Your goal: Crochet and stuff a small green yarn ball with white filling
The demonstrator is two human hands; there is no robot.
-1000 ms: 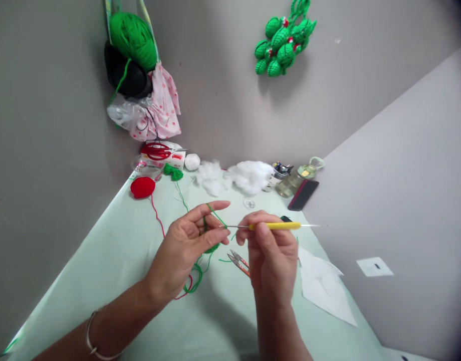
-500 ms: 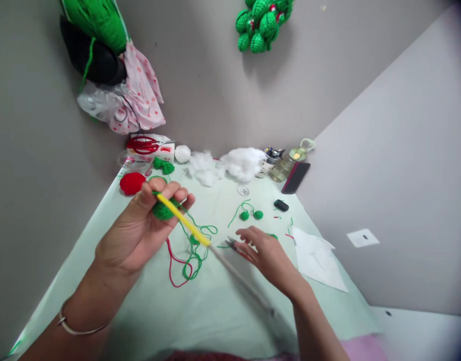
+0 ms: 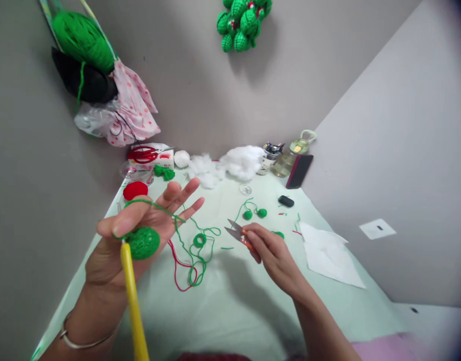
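My left hand (image 3: 129, 235) pinches a small green crocheted ball (image 3: 143, 243) between thumb and index finger, its other fingers spread. A yellow-handled hook (image 3: 133, 296) hangs from the work near the thumb and points down toward me. Green yarn (image 3: 180, 231) runs across these fingers to a loose tangle on the table. At centre right my right hand (image 3: 270, 250) holds small orange-handled scissors (image 3: 239, 234), blades parted and pointing left. Two little green balls (image 3: 254, 213) with yarn tails lie just beyond the scissors.
White stuffing (image 3: 241, 163), a pen cup (image 3: 268, 158), a bottle (image 3: 286, 161) and a phone (image 3: 299, 171) line the back. Red yarn (image 3: 136, 190) and red scissors (image 3: 144, 154) are at back left. A black object (image 3: 286, 201) and white sheets (image 3: 328, 255) lie right.
My right hand has picked up the scissors from the table. The hook has swung from pointing right to pointing down toward me, and my left fingers have spread.
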